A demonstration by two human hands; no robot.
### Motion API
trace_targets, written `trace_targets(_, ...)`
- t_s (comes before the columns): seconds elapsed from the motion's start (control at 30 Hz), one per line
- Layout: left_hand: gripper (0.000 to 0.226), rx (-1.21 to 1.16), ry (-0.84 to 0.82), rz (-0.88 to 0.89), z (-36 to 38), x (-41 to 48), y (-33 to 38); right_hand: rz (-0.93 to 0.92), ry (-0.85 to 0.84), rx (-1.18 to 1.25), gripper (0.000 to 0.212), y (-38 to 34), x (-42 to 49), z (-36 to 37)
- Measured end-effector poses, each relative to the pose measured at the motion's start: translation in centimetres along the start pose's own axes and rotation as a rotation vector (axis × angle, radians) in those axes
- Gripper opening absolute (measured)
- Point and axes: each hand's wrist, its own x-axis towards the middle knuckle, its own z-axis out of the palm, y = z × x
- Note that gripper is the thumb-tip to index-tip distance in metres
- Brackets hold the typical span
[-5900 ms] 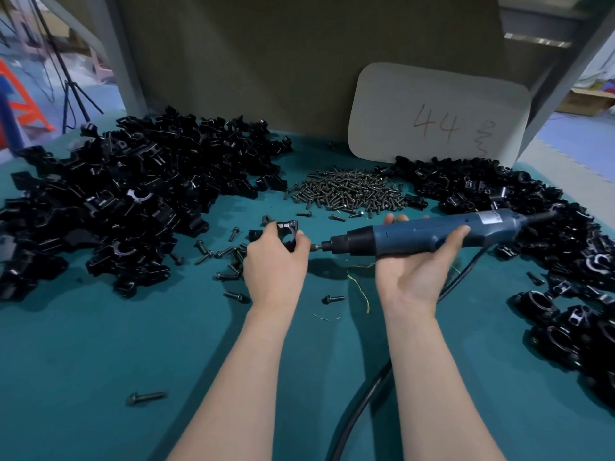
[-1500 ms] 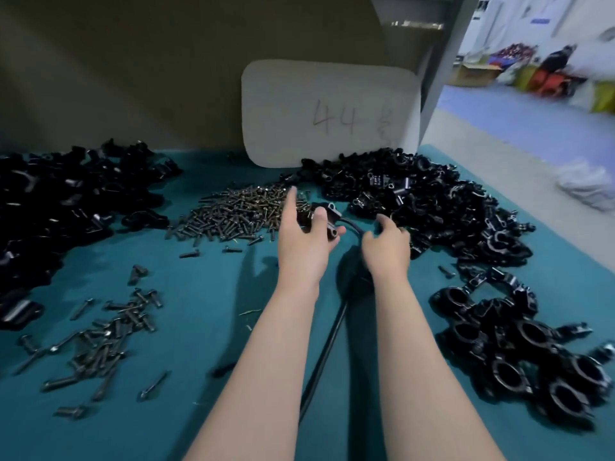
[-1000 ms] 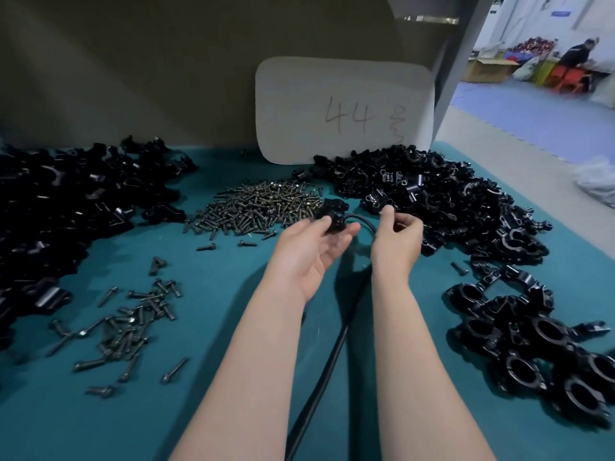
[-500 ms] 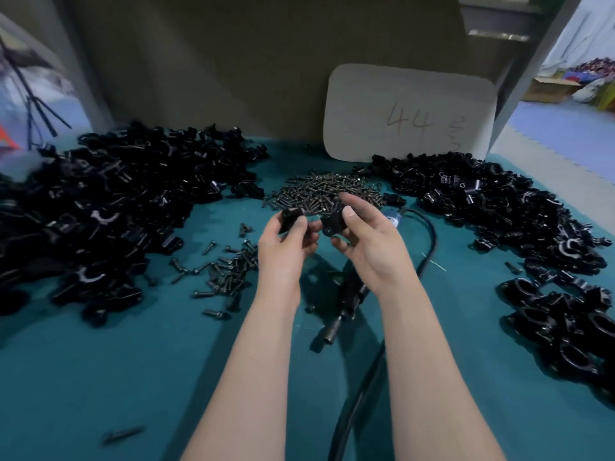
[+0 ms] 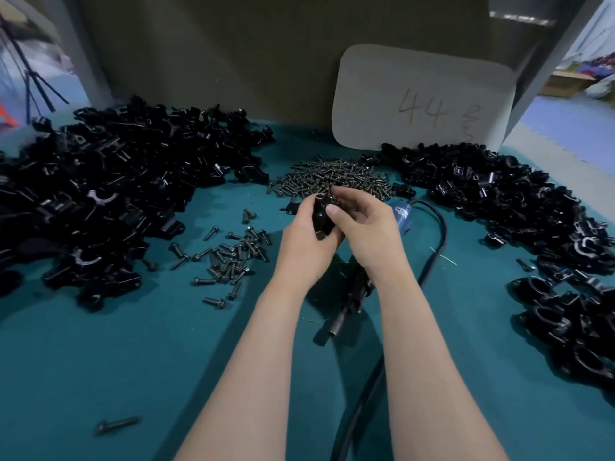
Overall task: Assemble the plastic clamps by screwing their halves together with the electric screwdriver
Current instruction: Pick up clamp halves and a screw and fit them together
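Head view: one glossy black plastic clamp part is held above the middle of the table, pinched between both hands. Whether one half or two mated halves are gripped cannot be told, since most of it is covered by fingers. The left hand is curled round its lower side. The right hand is closed over its upper side, with the thumb pressed on the front face.

Beneath the right wrist, one blue-and-black electric screwdriver is laid on the cloth, untouched, its dark nose pointed toward the near edge. One thick black rubber cable is looped from its blue rear end and run back toward the viewer.

Just behind the hands a dense heap of small dark metal screws is spread, too many to count. A looser scatter of similar screws is strewn to the left, and one lone screw is left near the front.

Two mounds of angular black plastic halves are piled up: the left mound and the right mound. At the right edge a cluster of ring-shaped joined black clamps is gathered. Everything is borne by a matte teal felt-like tabletop. One rounded grey card, marked "44" by hand, is leaned against the back wall.
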Motion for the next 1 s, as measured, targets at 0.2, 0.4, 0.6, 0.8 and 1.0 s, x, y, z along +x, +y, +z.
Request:
trace_targets(0.2,0.024,0.054,0.119,0.053,0.18,-0.26,0.28,-0.009,0.064,-0.031,0.019,0.03,-0.03,0.43)
trace_targets(0.4,0.017,0.058,0.173,0.061,-0.05,-0.50,0.52,-0.011,0.074,0.029,0.019,-0.05,-0.03,0.85)
trace_targets(0.6,0.014,0.065,0.168,0.052,0.06,-0.51,0.56,0.001,0.082,0.035,0.018,-0.04,-0.09,0.78)
trace_targets(0.8,0.015,0.097,0.160,0.044,0.09,-0.59,0.65,0.005,0.088,0.030,0.015,0.07,-0.13,0.76)
trace_targets(1.0,0.012,0.140,0.166,0.035,0.07,-0.44,0.25,0.035,0.096,0.016,0.010,0.06,-0.21,0.84)
